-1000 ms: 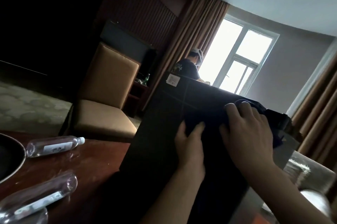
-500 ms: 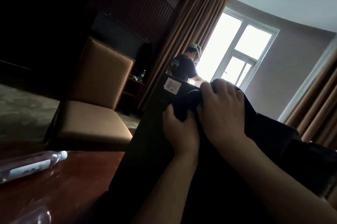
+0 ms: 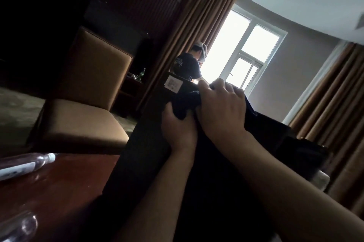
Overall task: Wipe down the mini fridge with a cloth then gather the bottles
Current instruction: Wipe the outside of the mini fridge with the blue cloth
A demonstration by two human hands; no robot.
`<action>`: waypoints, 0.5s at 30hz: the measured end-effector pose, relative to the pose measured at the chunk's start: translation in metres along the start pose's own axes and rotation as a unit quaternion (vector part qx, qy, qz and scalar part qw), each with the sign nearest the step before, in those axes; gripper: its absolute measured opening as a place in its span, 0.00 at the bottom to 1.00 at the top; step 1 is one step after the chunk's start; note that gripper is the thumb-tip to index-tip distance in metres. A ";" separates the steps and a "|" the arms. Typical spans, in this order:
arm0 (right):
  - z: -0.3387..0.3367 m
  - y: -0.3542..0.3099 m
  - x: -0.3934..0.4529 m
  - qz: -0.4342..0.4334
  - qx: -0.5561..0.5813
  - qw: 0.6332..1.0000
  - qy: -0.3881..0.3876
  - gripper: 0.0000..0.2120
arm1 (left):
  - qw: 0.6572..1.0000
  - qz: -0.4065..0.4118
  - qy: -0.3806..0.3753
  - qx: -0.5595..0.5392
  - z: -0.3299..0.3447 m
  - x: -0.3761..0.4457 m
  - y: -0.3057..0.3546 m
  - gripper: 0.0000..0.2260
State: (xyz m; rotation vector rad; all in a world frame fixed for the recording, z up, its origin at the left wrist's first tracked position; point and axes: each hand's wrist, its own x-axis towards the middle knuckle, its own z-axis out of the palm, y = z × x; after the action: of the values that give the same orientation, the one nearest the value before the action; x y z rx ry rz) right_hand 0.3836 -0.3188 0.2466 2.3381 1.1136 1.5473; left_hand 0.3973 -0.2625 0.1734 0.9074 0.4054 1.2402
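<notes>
Looking down dim light, we see the black mini fridge standing on the reddish wooden surface, its far top edge carrying a white sticker at the left corner. A dark cloth is bunched on the fridge just near that far edge. Our right hand lies over the cloth with fingers curled down into it, gripping it. Our left hand sits just beside, touching the right, thumb hooked into the cloth's near fold; both hands close together on it.

Left of the fridge the surface runs to its far edge, where a clear bottle lies on its side, white cap pointing right, well apart from the fridge. A second bottle lies blurred at the near left corner.

Beyond the surface edge stands a tan chair. Farther off, another person stands by the bright window, curtains on either side.
</notes>
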 end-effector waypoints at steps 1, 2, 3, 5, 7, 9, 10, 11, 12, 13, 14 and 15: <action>-0.006 0.002 -0.009 0.005 -0.001 1.000 -0.007 0.21 | 1.000 -0.006 -0.009 -0.007 -0.004 -0.011 0.000 0.15; -0.011 0.003 -0.020 0.009 -0.006 1.000 -0.013 0.22 | 1.000 -0.013 -0.020 -0.018 -0.010 -0.022 0.000 0.14; -0.016 0.005 -0.031 0.012 -0.013 1.000 -0.021 0.22 | 0.999 -0.024 -0.031 -0.031 -0.016 -0.034 0.000 0.14; -0.025 0.007 -0.056 0.022 -0.028 0.999 -0.039 0.22 | 0.996 -0.054 -0.059 -0.042 -0.027 -0.059 0.002 0.16; -0.036 0.010 -0.079 0.030 -0.045 0.997 -0.052 0.22 | 0.992 -0.080 -0.087 -0.037 -0.038 -0.082 0.001 0.19; -0.048 0.013 -0.099 0.035 -0.061 0.995 -0.073 0.22 | 0.986 -0.119 -0.120 -0.017 -0.051 -0.101 -0.003 0.19; -0.054 0.014 -0.109 0.034 -0.069 0.993 -0.085 0.22 | 0.981 -0.133 -0.142 -0.001 -0.059 -0.109 -0.007 0.18; -0.059 0.014 -0.118 0.034 -0.077 0.992 -0.096 0.22 | 0.975 -0.150 -0.162 0.012 -0.068 -0.118 -0.010 0.15; -0.064 0.015 -0.126 0.036 -0.082 0.990 -0.106 0.21 | 0.971 -0.162 -0.176 0.020 -0.076 -0.126 -0.011 0.14; -0.068 0.016 -0.133 0.037 -0.084 0.989 -0.114 0.20 | 0.969 -0.167 -0.179 0.028 -0.082 -0.134 -0.013 0.17; -0.071 0.017 -0.138 0.037 -0.086 0.988 -0.119 0.20 | 0.969 -0.167 -0.180 0.038 -0.085 -0.141 -0.014 0.22; -0.074 0.018 -0.141 0.033 -0.089 0.988 -0.125 0.21 | 0.969 -0.165 -0.176 0.045 -0.087 -0.146 -0.009 0.26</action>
State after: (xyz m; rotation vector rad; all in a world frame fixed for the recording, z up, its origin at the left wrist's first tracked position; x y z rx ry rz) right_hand 0.3018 -0.4418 0.1839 2.3853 0.8148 1.2686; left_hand 0.2951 -0.3664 0.0853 1.0674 0.3137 0.7417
